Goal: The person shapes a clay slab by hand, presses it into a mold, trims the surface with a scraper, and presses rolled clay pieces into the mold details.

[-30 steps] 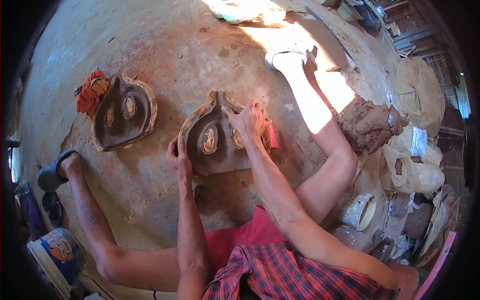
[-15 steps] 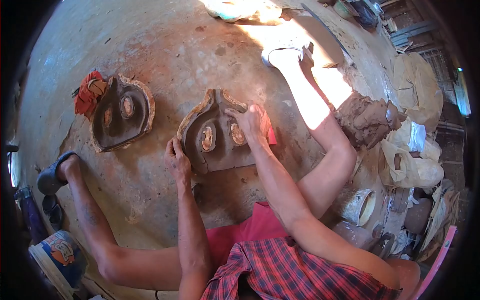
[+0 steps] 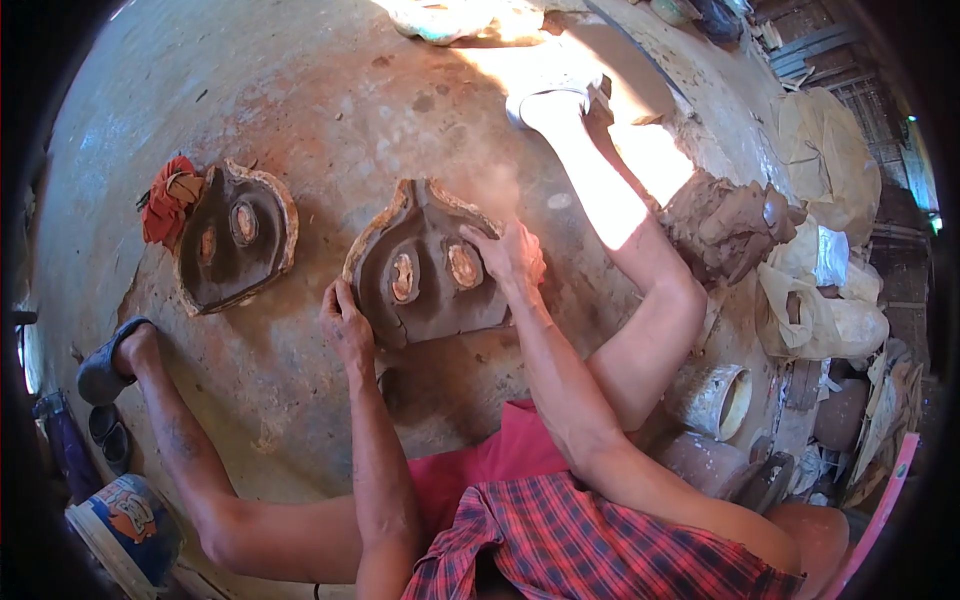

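Observation:
A mold with a pale, rough rim and dark clay lining (image 3: 440, 318) lies on the floor before me, two oval raised parts standing inside it. My left hand (image 3: 347, 322) is closed at its left edge, fingertips against the rim. Over the right edge is my right hand (image 3: 508, 262), one digit reaching across the dark clay. A reddish cloth bundle (image 3: 533, 258) shows at the outer side of that hand, apparently in its grip, partly hidden. Pale haze hangs just above it.
To the left lies a similar clay-lined mold (image 3: 235, 285) with a red cloth bundle (image 3: 170, 200) against it. A lump of wet clay (image 3: 725, 230) sits beyond my right knee. A white bucket (image 3: 715, 400) lies tipped at right; a blue-and-white tub (image 3: 125, 525) stands lower left.
A pale dusty haze has appeared above my right hand. The cloth beside it looks more bunched and brighter. The whole view has shifted slightly; both hands stay at the mold.

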A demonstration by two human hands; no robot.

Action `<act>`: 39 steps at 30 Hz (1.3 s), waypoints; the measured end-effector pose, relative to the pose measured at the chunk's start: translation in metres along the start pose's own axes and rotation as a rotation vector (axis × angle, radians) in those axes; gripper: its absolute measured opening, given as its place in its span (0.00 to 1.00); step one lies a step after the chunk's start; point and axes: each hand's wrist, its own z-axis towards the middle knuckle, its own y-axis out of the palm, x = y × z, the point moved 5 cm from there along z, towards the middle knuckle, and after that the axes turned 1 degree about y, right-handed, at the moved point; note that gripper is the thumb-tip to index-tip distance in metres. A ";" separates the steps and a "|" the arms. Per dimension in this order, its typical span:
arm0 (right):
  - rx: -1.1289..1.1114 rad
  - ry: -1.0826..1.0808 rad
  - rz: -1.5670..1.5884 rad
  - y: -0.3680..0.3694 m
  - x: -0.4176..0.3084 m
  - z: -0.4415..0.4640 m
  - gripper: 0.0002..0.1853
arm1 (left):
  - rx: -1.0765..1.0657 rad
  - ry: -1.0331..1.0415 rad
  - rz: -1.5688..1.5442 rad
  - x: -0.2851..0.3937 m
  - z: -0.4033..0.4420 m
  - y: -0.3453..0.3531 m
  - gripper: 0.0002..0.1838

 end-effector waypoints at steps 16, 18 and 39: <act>0.323 -0.381 -0.057 -0.028 0.002 0.014 0.32 | 0.037 0.075 0.109 0.023 0.001 0.002 0.18; 0.059 -0.712 0.073 -0.049 -0.020 0.026 0.20 | 0.035 0.015 0.008 0.009 0.006 0.003 0.17; -0.636 -0.820 -0.895 -0.050 0.004 -0.049 0.50 | 0.012 0.046 -0.109 0.015 0.025 0.006 0.18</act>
